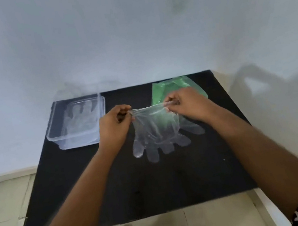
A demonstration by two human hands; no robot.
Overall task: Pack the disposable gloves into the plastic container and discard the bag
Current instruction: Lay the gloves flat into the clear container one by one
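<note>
Two hands hold one clear glove up over the middle of the black mat. It is thin and see-through, a bit crinkly, and its five finger parts hang down toward 6 o'clock. The open cuff edge is pulled flat and tight along the top. The left hand pinches the cuff corner at 9 o'clock of the glove, with thumb and fingers pressed shut on it. The right hand pinches the other corner at 3 o'clock the same way. Another clear finger shape shows just behind the glove at 4 o'clock; I cannot tell if it is a second glove. A green bag lies flat on the mat at 12 o'clock of the glove, partly hidden by the right hand. A clear plastic container sits open at 9 o'clock, past the left hand, with a flat clear glove already inside. Behind the mat is a pale wall.
</note>
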